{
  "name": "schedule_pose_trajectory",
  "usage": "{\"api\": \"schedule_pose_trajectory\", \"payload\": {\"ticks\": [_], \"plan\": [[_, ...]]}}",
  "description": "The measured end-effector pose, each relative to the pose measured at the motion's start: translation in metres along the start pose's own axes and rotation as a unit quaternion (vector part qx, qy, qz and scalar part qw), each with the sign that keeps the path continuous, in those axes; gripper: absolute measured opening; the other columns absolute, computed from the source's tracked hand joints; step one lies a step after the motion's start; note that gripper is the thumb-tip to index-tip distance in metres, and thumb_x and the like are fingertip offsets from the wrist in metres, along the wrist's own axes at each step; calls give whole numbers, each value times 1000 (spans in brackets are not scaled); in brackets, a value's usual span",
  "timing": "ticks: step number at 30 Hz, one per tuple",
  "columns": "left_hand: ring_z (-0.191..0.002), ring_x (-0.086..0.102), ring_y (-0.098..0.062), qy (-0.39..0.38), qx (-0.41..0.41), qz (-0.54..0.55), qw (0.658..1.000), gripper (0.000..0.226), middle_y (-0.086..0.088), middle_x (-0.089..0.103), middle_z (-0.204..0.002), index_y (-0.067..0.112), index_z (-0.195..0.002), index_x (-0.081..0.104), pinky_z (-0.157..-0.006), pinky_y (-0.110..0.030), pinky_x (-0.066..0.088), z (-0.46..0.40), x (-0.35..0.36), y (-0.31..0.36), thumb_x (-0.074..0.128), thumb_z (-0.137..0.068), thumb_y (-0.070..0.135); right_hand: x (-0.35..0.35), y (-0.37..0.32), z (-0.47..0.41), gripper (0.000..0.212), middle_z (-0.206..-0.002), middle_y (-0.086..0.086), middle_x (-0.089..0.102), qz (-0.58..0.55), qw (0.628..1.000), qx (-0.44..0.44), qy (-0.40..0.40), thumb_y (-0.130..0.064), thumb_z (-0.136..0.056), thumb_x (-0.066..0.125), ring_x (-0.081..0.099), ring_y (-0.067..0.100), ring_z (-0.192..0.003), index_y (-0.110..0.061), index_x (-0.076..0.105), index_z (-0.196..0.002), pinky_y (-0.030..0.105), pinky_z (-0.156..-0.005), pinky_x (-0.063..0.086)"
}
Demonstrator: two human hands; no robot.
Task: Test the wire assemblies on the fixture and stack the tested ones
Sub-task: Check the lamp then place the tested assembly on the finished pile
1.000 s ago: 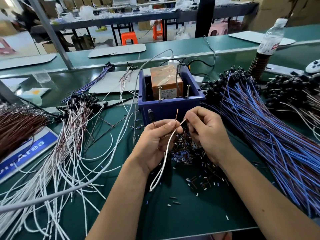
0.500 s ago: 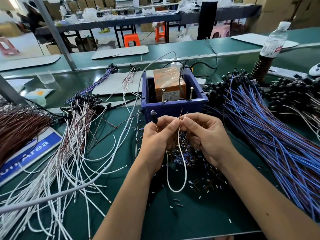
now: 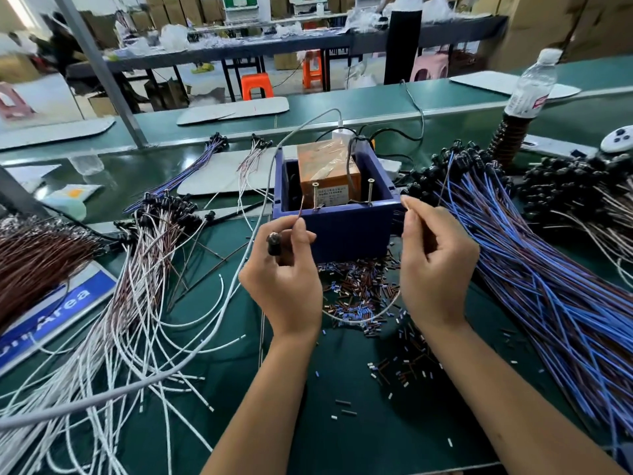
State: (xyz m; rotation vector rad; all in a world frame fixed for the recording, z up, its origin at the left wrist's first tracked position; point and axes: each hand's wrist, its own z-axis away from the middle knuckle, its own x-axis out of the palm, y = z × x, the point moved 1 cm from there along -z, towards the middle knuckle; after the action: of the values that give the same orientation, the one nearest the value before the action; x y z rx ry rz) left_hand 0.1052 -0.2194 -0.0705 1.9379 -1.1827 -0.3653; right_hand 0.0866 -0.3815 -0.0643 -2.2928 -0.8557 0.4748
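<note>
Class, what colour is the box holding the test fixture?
Dark blue box, seen clearest in the head view.

Legible text is scarce. A flat white sign with a blue band (image 3: 51,313), lying on the green desk (image 3: 342,423) at the left edge, carries white lettering that reads "Area"; the word before it is cut off by wires, with only a fragment resembling "on" showing. The orange rectangular unit wrapped in clear film (image 3: 327,166), seated in the dark blue plastic box (image 3: 346,228), bears a pale label (image 3: 330,197) with several printed lines (too small and blurred to read). The clear plastic water bottle (image 3: 529,84) at the far right has a white wrapper with a red patch (image 3: 538,102); its print is illegible.
</note>
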Motion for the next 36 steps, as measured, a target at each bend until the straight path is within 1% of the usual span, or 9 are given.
{"api": "schedule_pose_trajectory", "payload": {"ticks": [5, 7, 11, 17, 22, 27, 29, 32, 36], "plan": [[-62, 62, -9, 22, 36, -65, 997, 10, 14, 70, -76, 18, -93, 73, -65, -15, 45, -5, 8, 0, 63, -97, 16, 7, -6, -12, 19, -91, 7, 75, 81, 995, -62, 5, -1, -100, 64, 67, 11, -80, 1, 77, -113, 6, -77, 45], [-64, 63, -8, 10, 55, -82, 995, 12, 15, 69, -77, 17, -97, 74, -65, -13, 45, -5, 9, 0, 63, -96, 16, 10, -9, -15, 17, -90, 8, 77, 86, 993, -78, 7, -2, -98, 66, 68, 11, -79, 1, 79, -109, 7, -76, 48], [-68, 66, -8, -5, 62, -94, 994, 14, 15, 70, -80, 18, -99, 76, -66, -15, 48, -6, 9, -1, 62, -97, 16, 15, -11, -18, 13, -88, 9, 78, 80, 994, -77, 3, -4, -96, 70, 72, 18, -78, 1, 80, -103, 22, -73, 57], [-67, 66, -9, -11, 59, -94, 994, 12, 12, 71, -78, 17, -97, 76, -64, -20, 50, -7, 10, -2, 64, -97, 15, 20, -12, -18, 12, -86, 9, 77, 91, 993, -74, -17, -3, -94, 71, 70, 17, -75, 0, 81, -100, 11, -73, 47], [-59, 64, -11, -8, 72, -100, 992, 13, 16, 69, -76, 23, -94, 73, -58, -26, 50, -7, 10, -1, 65, -97, 13, 22, -9, -18, 12, -79, 10, 74, 103, 991, -80, -16, -2, -94, 69, 65, 19, -66, 0, 81, -99, 17, -65, 43], [-57, 64, -14, -16, 73, -98, 992, 13, 12, 70, -75, 19, -94, 75, -67, -5, 42, -7, 10, 1, 67, -96, 8, 23, -6, -17, 13, -77, 8, 73, 107, 991, -82, -11, -4, -96, 68, 61, 17, -65, -1, 81, -98, 16, -64, 40], [-60, 65, -12, -18, 67, -97, 993, 12, 11, 70, -76, 16, -95, 76, -66, -9, 45, -6, 9, 2, 67, -96, 8, 23, -5, -16, 14, -81, 7, 75, 95, 993, -75, -10, -4, -96, 67, 63, 14, -69, -2, 81, -99, 12, -68, 43], [-68, 67, -10, -6, 47, -84, 995, 14, 11, 71, -79, 21, -98, 74, -65, -18, 50, -6, 5, 5, 65, -97, 11, 17, -6, -12, 14, -89, 4, 77, 68, 996, -49, -7, -6, -97, 67, 70, 13, -79, -3, 80, -101, 23, -73, 56], [-69, 68, -9, 11, 16, -35, 999, 14, 11, 72, -80, 22, -99, 73, -68, -16, 48, 3, 8, 17, 64, -98, 11, 0, -11, -15, 12, -89, 1, 77, 55, 998, -40, -2, -6, -97, 68, 70, 10, -78, -4, 79, -100, 25, -70, 57]]}}
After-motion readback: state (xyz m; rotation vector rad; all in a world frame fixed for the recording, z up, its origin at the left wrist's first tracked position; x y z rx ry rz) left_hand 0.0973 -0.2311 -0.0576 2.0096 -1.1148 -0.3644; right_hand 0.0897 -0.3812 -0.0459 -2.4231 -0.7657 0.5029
